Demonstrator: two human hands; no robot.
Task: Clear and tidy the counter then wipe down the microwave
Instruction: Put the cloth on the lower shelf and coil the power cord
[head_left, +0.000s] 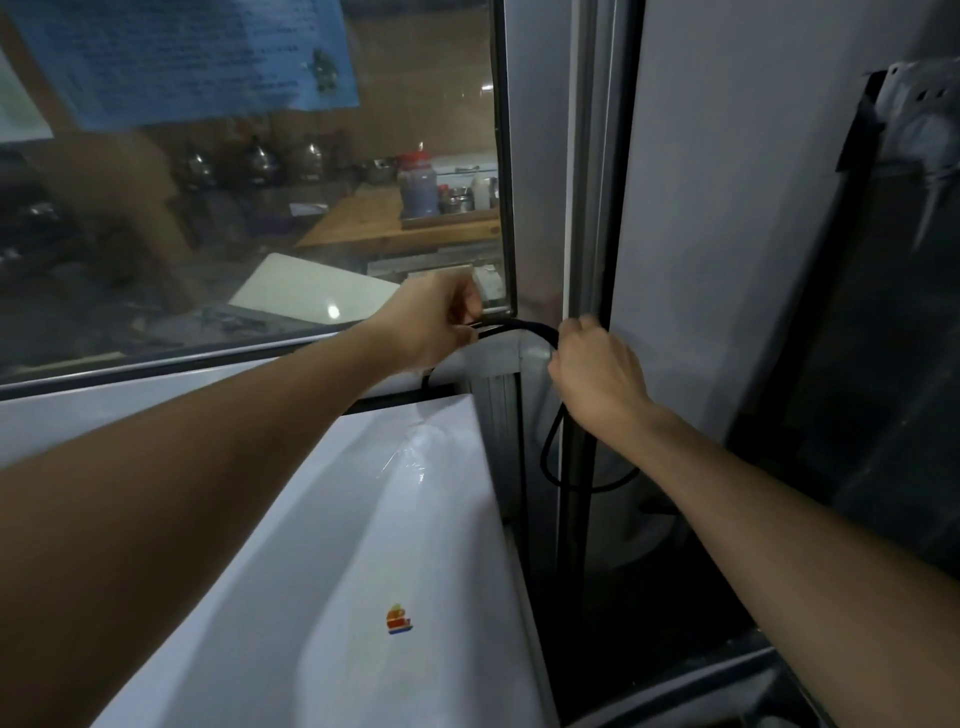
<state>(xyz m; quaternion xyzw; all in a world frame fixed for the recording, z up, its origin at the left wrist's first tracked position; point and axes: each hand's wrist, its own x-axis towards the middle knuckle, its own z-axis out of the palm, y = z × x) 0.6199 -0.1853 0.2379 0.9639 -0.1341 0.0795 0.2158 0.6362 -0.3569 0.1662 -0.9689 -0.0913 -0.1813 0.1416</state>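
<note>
A: Black power cord (524, 328) arched between both hands, just below the window's lower right corner. Slack loop hanging down in the dark gap beside the white microwave (363, 545), behind the right wrist.

B: Grip?

A: Left hand (441, 322) pinching the cord near the glass, fingers curled. Right hand (592, 374) closed round it at the bend, knuckles up against the grey frame post (587, 208).

B: Microwave itself?

A: Low in view, top panel facing up, small coloured sticker (399, 619) near the front. Back edge tucked against the window sill (156, 364). Not yet wiped, by the look of it.

B: Step in hand, likely?

A: Gathering or rerouting the cord out of the way before wiping. Only a guess.

B: Doing it well?

A: Feed hand over hand, no yanking; plug end not visible, so unknown whether live. Keep loops even and loose, no sharp kinks at the bend. Lift the hanging slack clear of the gap so nothing snags on the frame post. Park the coil behind the casing, off the top panel.

B: Surroundings?

A: Blue notice (182, 57) stuck on the glass above. Kitchen beyond the pane: wooden tabletop (363, 223), red-lidded jar (418, 182), row of metal pots, blurred.
</note>
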